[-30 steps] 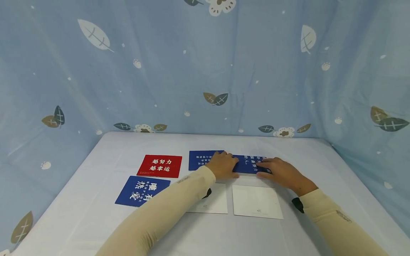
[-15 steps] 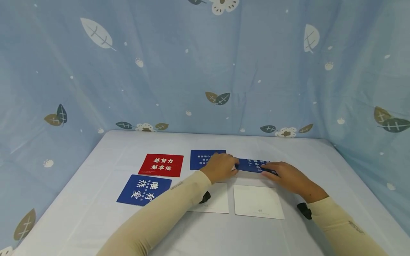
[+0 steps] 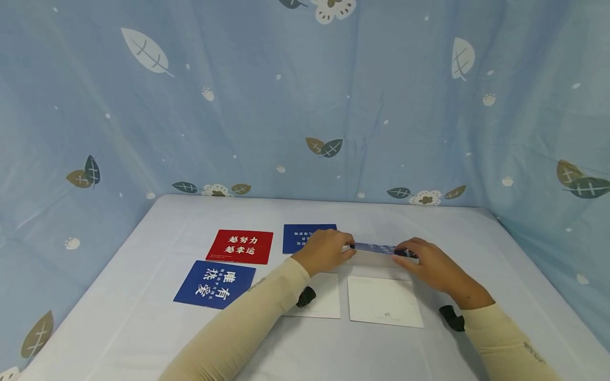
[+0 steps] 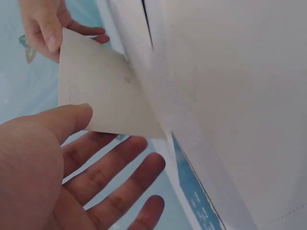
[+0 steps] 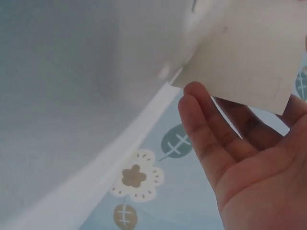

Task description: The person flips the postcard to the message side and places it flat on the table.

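Left hand (image 3: 326, 251) and right hand (image 3: 432, 267) both pinching, one at each end of a blue-and-white card (image 3: 374, 247). Card's tilted between them, far half of the desk (image 3: 381, 354), pale back showing in both wrist views. Can't tell if its lower edge touches. Closer in: white card (image 3: 385, 300). Off left: red card (image 3: 240, 246), lettered blue card (image 3: 215, 284) nearer.

Left grip (image 3: 326, 250) and right grip (image 3: 437, 269) face each other right of centre — both pinching.
The cream-sleeved left arm (image 3: 243, 323) slants up from the bottom edge, the right arm (image 3: 505, 341) from the lower right; in the left wrist view, fingers (image 4: 125, 197) spread below the thumb (image 4: 67, 120).
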Demonstrator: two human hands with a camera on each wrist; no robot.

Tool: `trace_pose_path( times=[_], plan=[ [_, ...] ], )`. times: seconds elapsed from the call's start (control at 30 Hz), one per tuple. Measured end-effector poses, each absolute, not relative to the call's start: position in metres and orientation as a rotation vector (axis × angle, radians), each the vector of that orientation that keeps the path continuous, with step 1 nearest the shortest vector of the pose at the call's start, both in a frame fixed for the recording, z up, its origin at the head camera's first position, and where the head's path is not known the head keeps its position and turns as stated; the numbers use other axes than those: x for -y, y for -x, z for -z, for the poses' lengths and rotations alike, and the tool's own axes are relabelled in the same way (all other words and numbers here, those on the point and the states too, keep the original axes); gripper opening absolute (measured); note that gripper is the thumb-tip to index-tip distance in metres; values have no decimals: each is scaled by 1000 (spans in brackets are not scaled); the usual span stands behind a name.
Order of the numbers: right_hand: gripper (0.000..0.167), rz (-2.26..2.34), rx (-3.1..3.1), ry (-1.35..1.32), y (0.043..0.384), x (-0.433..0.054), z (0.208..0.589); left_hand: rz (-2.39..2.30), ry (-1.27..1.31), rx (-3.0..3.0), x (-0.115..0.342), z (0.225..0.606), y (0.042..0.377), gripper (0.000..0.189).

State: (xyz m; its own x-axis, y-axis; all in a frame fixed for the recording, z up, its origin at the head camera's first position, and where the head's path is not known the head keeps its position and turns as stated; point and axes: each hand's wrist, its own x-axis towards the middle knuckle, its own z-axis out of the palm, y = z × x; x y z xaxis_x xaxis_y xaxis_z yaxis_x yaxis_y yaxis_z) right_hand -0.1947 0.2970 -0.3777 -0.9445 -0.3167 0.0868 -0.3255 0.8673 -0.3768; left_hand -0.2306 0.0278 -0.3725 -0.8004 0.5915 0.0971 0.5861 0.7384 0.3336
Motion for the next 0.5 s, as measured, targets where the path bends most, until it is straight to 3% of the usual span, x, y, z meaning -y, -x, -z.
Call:
trace_pose_path(
  times=[0.23, 0.5],
  plan=[
    [25, -655, 2969, -560, 191, -297, 379, -654, -906, -2888, -26, 376, 231, 22],
    [25, -671, 2953, -571, 189, -299, 378, -690, -855, -2872, -23, 372, 227, 17]
  ],
)
